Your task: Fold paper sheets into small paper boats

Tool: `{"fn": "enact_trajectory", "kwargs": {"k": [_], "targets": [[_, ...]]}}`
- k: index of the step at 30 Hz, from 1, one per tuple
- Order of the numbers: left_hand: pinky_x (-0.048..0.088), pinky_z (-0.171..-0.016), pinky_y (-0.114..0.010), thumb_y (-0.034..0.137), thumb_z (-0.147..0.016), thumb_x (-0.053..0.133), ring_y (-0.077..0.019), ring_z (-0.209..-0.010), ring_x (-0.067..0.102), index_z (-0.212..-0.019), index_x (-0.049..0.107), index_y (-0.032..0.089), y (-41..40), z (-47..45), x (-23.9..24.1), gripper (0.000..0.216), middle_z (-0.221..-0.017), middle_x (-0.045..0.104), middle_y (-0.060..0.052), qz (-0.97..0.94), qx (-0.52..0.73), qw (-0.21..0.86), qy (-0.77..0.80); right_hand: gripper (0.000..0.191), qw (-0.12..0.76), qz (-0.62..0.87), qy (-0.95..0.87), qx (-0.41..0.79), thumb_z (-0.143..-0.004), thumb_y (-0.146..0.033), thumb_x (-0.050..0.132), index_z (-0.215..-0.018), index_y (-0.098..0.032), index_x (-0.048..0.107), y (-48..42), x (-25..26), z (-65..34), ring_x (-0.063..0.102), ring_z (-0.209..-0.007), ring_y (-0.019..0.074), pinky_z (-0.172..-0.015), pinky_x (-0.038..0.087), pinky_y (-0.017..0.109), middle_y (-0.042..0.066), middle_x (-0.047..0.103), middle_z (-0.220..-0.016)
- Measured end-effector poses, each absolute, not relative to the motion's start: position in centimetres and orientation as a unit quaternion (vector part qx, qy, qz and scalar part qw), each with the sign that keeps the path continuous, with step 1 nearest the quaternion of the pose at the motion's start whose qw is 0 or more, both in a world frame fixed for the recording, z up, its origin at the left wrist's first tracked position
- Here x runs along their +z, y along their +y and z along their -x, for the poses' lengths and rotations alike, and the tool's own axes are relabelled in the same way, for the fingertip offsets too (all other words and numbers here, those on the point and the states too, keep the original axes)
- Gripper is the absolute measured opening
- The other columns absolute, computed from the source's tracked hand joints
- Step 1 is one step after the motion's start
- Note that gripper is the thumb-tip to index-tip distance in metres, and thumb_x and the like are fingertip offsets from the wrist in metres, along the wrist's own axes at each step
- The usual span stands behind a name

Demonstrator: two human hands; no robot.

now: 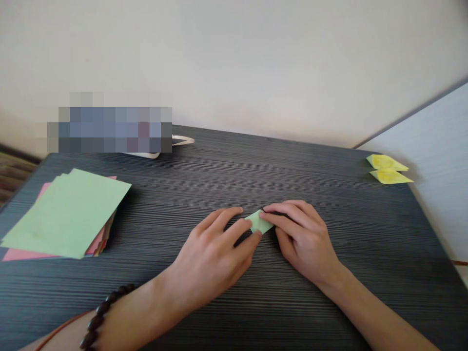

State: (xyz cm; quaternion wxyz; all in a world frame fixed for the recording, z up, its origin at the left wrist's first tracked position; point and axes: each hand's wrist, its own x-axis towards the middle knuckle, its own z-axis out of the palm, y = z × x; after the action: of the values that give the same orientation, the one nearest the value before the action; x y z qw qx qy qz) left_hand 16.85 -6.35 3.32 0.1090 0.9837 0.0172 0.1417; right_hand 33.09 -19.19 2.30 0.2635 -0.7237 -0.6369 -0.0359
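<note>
A small folded piece of green paper (262,225) lies on the dark table between my hands. My left hand (223,243) has its thumb and index fingertip pinched on the paper's left and near edges, while its other fingers reach past it onto the table. From the right, my right hand (307,236) grips the same paper, fingertips pressing on its top and right side and the thumb tucked below. The fingers cover part of the paper, so its full folded shape is hidden.
At the left lies a stack of paper sheets (69,214), green on top with pink beneath. Two folded yellow paper shapes (388,169) sit at the table's far right corner. A blurred-out object (117,126) with a pale loop (185,141) stands at the back left, near the wall (256,63).
</note>
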Motion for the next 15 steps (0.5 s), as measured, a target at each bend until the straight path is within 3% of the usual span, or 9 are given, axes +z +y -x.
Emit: {"fn": "enact_trajectory", "kwargs": {"k": [4,7,10,15], "targets": [[0.046,-0.089,-0.036,0.021,-0.089,0.051,-0.0203,-0.103,0.056,-0.091,0.063,0.022,-5.6,-17.5,2.9,0.011,-0.094,0.064,-0.001,-0.970,0.172,0.171,0.030,0.024,0.265,0.767,-0.583,-0.026,-0.084,-0.019,0.055,-0.106,-0.019,0.065,-19.1,2.3,-33.1,0.055,-0.089,0.0199,-0.081,0.045,0.039,0.006,0.064,-0.100],[0.046,-0.086,-0.037,0.026,-0.088,0.054,-0.0206,-0.097,0.055,-0.099,0.059,0.019,-5.7,-18.0,2.8,0.014,-0.099,0.061,-0.005,-0.963,0.160,0.199,0.090,0.025,0.252,0.775,-0.580,-0.003,-0.085,-0.025,0.055,-0.107,-0.020,0.065,-19.0,2.2,-33.0,0.055,-0.090,0.0210,-0.080,0.045,0.040,0.007,0.061,-0.100],[0.043,-0.089,-0.043,0.030,-0.084,0.058,-0.0255,-0.105,0.049,-0.112,0.055,0.017,-6.0,-18.3,3.0,0.031,-0.112,0.054,-0.010,-0.957,0.147,0.196,0.153,0.026,0.270,0.759,-0.592,0.030,-0.087,-0.024,0.052,-0.110,-0.021,0.064,-18.8,2.1,-33.1,0.055,-0.091,0.0204,-0.081,0.047,0.039,0.007,0.060,-0.100],[0.037,-0.095,-0.042,0.025,-0.084,0.057,-0.0239,-0.112,0.044,-0.107,0.056,0.019,-6.2,-18.4,3.2,0.023,-0.113,0.056,-0.006,-0.949,0.139,0.237,0.152,0.026,0.320,0.759,-0.566,0.040,-0.087,-0.026,0.053,-0.112,-0.020,0.061,-18.7,2.1,-33.2,0.057,-0.097,0.0212,-0.087,0.047,0.040,0.008,0.060,-0.103]]}}
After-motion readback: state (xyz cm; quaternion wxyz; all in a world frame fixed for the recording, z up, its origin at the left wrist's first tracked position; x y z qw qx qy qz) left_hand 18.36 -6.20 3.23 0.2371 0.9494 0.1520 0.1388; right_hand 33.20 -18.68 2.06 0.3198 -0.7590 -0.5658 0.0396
